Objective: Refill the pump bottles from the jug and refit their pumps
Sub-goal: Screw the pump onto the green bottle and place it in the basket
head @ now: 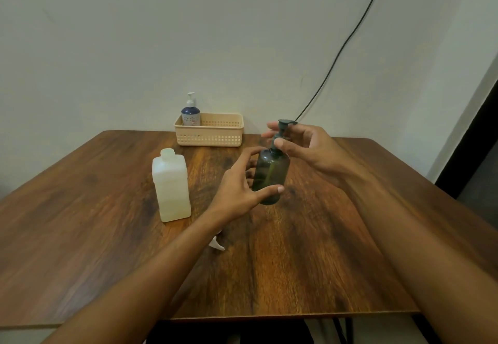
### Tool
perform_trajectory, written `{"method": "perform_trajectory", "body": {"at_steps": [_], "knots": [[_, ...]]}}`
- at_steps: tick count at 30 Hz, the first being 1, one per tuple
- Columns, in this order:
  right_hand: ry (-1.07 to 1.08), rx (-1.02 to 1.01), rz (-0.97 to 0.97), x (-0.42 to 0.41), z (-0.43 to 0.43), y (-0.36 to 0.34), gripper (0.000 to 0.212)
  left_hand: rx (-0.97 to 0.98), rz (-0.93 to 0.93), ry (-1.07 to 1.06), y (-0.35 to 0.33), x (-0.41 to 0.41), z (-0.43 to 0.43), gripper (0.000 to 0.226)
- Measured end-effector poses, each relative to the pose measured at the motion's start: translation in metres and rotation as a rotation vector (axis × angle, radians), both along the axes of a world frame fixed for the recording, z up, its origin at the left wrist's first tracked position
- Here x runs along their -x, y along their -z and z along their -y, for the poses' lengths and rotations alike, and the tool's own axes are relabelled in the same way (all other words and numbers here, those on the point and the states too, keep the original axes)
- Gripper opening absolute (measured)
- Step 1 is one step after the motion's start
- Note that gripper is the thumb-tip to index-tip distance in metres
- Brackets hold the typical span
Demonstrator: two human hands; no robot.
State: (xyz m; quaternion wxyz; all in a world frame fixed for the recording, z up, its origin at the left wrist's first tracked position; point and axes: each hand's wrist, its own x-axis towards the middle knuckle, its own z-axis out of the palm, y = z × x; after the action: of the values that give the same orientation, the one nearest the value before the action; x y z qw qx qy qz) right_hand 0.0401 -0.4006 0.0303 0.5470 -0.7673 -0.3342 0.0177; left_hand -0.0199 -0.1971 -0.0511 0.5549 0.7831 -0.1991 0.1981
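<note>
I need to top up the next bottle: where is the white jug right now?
In the head view, the white jug stands upright on the table, left of centre, just left of the left hand and in front of the basket.

Beige slotted basket (209, 136) at the wooden table's (80, 208) far edge, black cable (347, 44) slanting down the wall (134, 33).

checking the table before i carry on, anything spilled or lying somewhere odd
No spill shows on the table. One oddity: a small white part lies loose by the left forearm, mostly hidden; what it is I cannot tell. The jug stands uncapped.
</note>
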Motion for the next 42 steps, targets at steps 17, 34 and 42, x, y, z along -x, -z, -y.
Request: {"method": "perform_trajectory", "body": {"at_steps": [17,34,42], "knots": [[0.242,-0.009,0.114,0.005,-0.021,0.006,0.072,-0.007,-0.017,-0.019,-0.002,0.004,0.005,0.081],[0.141,-0.015,0.055,0.004,-0.009,-0.002,0.052,-0.002,0.002,-0.016,-0.01,0.003,0.007,0.082],[0.09,-0.023,0.067,0.001,-0.005,-0.008,0.039,-0.002,0.009,-0.018,-0.013,0.006,0.008,0.084]]}}
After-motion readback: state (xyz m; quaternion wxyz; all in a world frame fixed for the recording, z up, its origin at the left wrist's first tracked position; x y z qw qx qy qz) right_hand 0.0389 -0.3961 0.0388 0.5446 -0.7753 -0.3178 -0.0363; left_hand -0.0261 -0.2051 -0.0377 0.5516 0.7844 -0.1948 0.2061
